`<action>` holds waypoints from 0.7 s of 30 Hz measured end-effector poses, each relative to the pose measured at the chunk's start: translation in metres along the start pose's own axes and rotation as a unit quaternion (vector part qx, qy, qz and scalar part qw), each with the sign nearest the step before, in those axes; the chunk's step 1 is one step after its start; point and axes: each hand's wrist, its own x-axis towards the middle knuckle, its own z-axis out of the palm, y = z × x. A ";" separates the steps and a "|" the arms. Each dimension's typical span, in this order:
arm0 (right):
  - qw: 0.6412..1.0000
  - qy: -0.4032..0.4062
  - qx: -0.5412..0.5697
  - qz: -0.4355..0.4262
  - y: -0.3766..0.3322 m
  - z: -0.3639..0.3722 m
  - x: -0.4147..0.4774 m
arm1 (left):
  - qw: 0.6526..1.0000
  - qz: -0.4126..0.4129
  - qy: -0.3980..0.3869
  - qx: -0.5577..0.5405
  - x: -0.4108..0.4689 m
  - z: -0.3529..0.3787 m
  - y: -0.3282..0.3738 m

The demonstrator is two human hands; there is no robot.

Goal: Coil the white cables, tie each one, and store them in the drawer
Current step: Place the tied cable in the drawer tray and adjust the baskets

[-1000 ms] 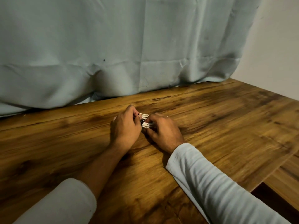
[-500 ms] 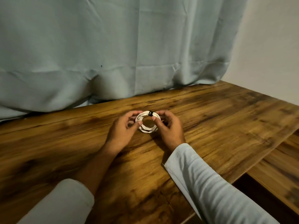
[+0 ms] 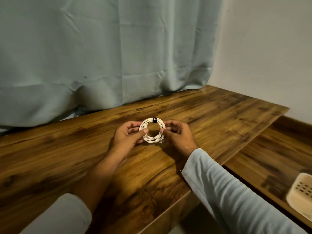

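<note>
- Head view: a coiled white cable (image 3: 152, 140) forms a small ring held between both hands over the middle of the wooden table (image 3: 67, 157).
- A black tie (image 3: 154, 120) wraps the top of the ring, binding its loops together.
- The left hand (image 3: 128, 135) pinches the ring's left side, thumb in front and curled fingers behind.
- The right hand (image 3: 177, 134) pinches the right side in the same way.
- I cannot tell whether the ring's lower edge touches the table.
- Both arms wear pale sleeves; the left sleeve (image 3: 64, 215) is pushed up the forearm.
- The table has dark, streaky wood grain.
- A pale grey-green curtain (image 3: 101, 56) hangs behind it, meeting the far edge.
- A plain light wall (image 3: 270, 56) stands at right.
- A lower wooden surface (image 3: 270, 149) lies beside the table's right edge, bearing a cream perforated basket (image 3: 300, 191).
</note>
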 end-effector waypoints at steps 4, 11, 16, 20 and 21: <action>1.000 0.012 -0.002 0.005 -0.011 -0.040 -0.011 | 1.000 -0.002 -0.018 -0.022 -0.007 0.041 0.004; 0.993 0.115 -0.023 0.033 -0.022 -0.140 -0.052 | 0.987 -0.026 -0.150 -0.051 -0.021 0.138 0.000; 0.980 0.184 -0.047 0.058 -0.026 -0.218 -0.100 | 0.967 -0.029 -0.253 -0.025 -0.038 0.216 -0.005; 0.966 0.232 -0.078 0.087 -0.031 -0.276 -0.142 | 0.947 -0.014 -0.321 -0.007 -0.054 0.279 -0.011; 0.962 0.239 -0.094 0.094 -0.032 -0.289 -0.153 | 0.943 -0.009 -0.333 -0.001 -0.059 0.294 -0.013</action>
